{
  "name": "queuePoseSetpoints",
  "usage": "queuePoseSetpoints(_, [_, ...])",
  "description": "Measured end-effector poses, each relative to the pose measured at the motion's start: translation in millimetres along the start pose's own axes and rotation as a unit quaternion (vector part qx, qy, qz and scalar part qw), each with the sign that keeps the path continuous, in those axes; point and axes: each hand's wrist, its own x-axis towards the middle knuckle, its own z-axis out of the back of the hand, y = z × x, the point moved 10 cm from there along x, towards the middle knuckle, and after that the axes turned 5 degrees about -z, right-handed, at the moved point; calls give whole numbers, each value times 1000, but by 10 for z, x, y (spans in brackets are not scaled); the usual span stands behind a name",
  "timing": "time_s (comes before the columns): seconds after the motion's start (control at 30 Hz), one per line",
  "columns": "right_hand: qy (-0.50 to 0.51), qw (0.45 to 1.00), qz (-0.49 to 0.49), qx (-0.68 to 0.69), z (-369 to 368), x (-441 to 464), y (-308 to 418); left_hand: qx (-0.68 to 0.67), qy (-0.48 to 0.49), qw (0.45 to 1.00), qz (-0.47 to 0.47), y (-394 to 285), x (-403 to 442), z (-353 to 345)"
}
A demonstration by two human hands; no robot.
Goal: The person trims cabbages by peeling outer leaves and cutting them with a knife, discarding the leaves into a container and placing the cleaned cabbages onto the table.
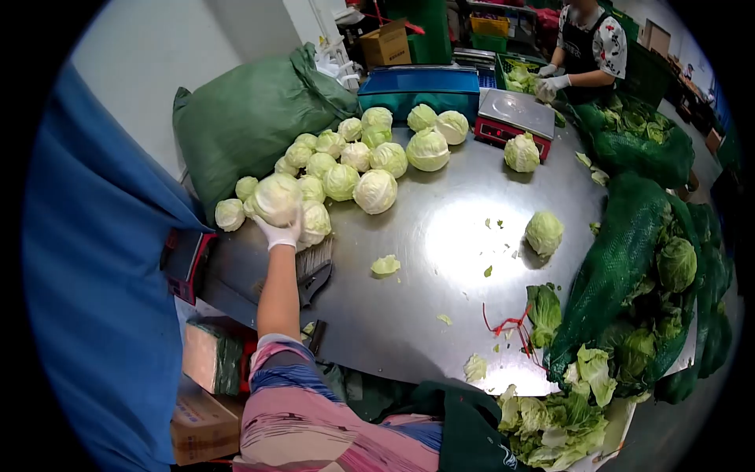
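Note:
My left hand, in a white glove, is stretched forward to the far left of the metal table. Its fingers are wrapped round the near side of a pale green cabbage, which is slightly blurred. Several trimmed cabbages are heaped right behind and beside it. By my forearm lie a brush with pale bristles and a dark-handled blade. A single cabbage sits apart on the right of the table. My right hand is out of the picture.
A stuffed green sack leans at the back left. Beyond the table stand a blue bin and a red scale. Green mesh bags of cabbages line the right edge. A gloved person stands at the far right.

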Motion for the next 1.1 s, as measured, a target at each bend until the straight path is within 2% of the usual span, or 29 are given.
queuePoseSetpoints(0.03, [-1,1000,1,7,3,-16,41,-83,-18,996,-10,-50,178,-15])
queuePoseSetpoints(0.07, [0,1000,3,14,-15,-31,58,-86,-16,996,-9,-40,377,-45])
queuePoseSetpoints(0.13, [4,999,14,35,-50,-37,98,-70,117,989,-54,-98,656,-282])
queuePoseSetpoints(0.27, [34,995,37,91,-299,-133,141,166,177,967,74,834,252,-1086])
queuePoseSetpoints(0.3, [46,992,42,111,-388,-175,137,167,179,967,75,1114,118,-1158])
queuePoseSetpoints(0.37, [94,979,44,174,-639,-287,94,364,311,866,142,2024,-371,-1342])
queuePoseSetpoints(0.47, [204,931,-15,301,-783,-792,307,549,431,691,186,3165,-1592,-1316])
queuePoseSetpoints(0.5, [299,902,-81,302,-874,-1036,382,564,486,633,214,3518,-2047,-1255])
queuePoseSetpoints(0.53, [327,900,-99,272,-567,-1288,728,570,542,568,242,3831,-2521,-1170])
queuePoseSetpoints(0.57, [248,929,35,274,-515,-1349,802,553,586,535,253,4088,-2986,-1130])
queuePoseSetpoints(0.6, [226,940,119,227,-532,-1457,785,534,628,503,260,4317,-3455,-1093])
queuePoseSetpoints(0.67, [286,928,72,228,-670,-1633,670,480,682,465,297,4714,-4275,-1019])
queuePoseSetpoints(0.73, [352,906,18,236,-672,-1751,645,438,710,445,326,5040,-4905,-925])
queuePoseSetpoints(0.8, [192,953,156,177,-513,-1689,665,418,723,415,361,5348,-5445,-762])
queuePoseSetpoints(0.87, [196,961,95,168,-591,-1606,398,428,739,364,371,5630,-5811,-573])
queuePoseSetpoints(0.93, [252,947,-94,176,-736,-1528,76,460,738,334,364,5864,-6026,-419])
queuePoseSetpoints(1.0, [193,960,-102,175,-756,-1425,33,489,736,315,347,6089,-6106,-281])
queuePoseSetpoints(1.07, [198,962,-144,125,-895,-1336,-75,515,671,347,405,6229,-6117,-141])
queuePoseSetpoints(1.1, [192,955,-180,140,-893,-1248,-98,515,649,367,423,6304,-6118,-109])
